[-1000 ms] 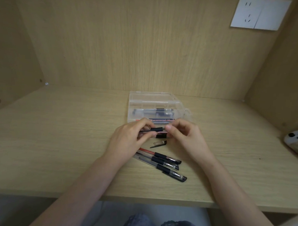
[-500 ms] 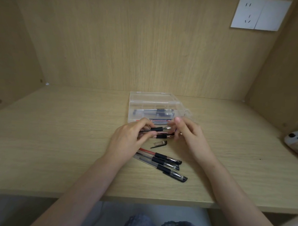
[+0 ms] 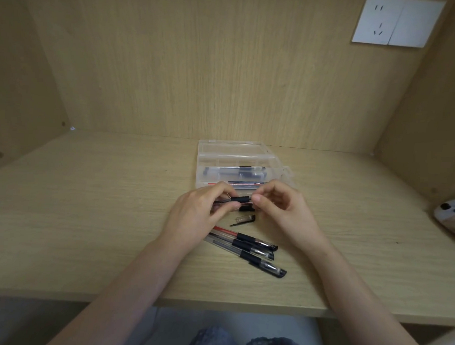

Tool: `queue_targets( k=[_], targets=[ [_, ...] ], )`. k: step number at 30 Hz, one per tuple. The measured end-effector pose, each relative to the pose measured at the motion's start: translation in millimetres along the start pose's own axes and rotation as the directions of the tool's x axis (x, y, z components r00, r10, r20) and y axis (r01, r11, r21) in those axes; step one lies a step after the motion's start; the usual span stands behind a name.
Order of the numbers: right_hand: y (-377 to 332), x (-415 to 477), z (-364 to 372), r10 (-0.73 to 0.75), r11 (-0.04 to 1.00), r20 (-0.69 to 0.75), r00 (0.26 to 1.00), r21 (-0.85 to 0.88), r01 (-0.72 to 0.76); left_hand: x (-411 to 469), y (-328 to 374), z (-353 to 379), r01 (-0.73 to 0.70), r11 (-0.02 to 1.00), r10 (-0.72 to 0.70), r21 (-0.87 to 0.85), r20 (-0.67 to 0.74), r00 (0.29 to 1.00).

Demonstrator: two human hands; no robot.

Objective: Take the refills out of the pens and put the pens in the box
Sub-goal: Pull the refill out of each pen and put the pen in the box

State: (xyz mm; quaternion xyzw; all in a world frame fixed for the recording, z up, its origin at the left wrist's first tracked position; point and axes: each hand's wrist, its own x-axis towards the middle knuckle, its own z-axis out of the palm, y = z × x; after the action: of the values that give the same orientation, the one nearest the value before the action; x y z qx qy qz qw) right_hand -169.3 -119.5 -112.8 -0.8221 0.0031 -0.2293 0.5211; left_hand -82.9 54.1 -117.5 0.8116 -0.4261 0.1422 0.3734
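— Just below the middle of the frame, what was the pen doing?

— The pen [image 3: 239, 200] lay nearly level, its long axis running left to right across the picture, lifted a little off the desk [image 3: 89, 218] in front of the clear box [image 3: 203, 171]. Its black grip section showed in the gap between the two hands.

— Who had hold of which end?

— The left hand [image 3: 197, 215] was pinched on the barrel end, thumb and forefinger closed around it. The right hand [image 3: 282, 208] came in from the right of the frame, its fingertips [image 3: 256, 198] drawn together at the tip end of the grip. Whether they were truly clamped on the tip or only touching it, I could not tell.

— So which way would the pull go?

— My judgement: along that left-right axis, the right hand drawing away to the right while the left held firm. Any slant risked bending the refill.

— And around them?

— A small loose pen piece [image 3: 245, 219] lay on the desk just below the hands. Lower still, three capped pens [image 3: 246, 247] lay side by side, slanting down to the right, apparently still to be done. The box, just beyond the hands, already held dark pen parts, and nothing stood between it and the hands. A white socket plate [image 3: 397, 22] sat in the upper right corner.
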Motion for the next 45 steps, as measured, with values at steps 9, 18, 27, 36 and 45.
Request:
queue_targets(
  k=[9,18,27,36,45],
  targets=[
    [5.1,0.9,-2.8,0.001,0.996,-0.039,0.999,-0.093,-0.004,0.8,0.9,-3.6,0.072,0.997,-0.075,-0.034,-0.082,0.994],
    [12.7,-1.4,-1.3,-0.053,0.85,0.184,0.982,-0.507,0.14,1.0,-0.5,-3.7,0.055,0.993,-0.067,-0.108,-0.114,0.991],
    [1.5,-0.4,-6.0,-0.051,0.996,-0.176,0.983,-0.082,0.037,0.2,-3.0,-4.5,-0.02,1.0,0.02,-0.003,-0.179,0.984],
    [0.6,-1.0,-6.0,-0.062,0.997,-0.208,0.976,0.037,0.072,-0.1,-2.4,-4.2,-0.049,0.999,0.049,0.005,-0.171,0.984],
    [-0.8,-1.8,-1.2,-0.033,0.997,-0.119,0.992,0.06,0.04,0.7,-7.4,1.6,-0.074,0.995,0.067,-0.072,-0.096,0.993]
  ],
)
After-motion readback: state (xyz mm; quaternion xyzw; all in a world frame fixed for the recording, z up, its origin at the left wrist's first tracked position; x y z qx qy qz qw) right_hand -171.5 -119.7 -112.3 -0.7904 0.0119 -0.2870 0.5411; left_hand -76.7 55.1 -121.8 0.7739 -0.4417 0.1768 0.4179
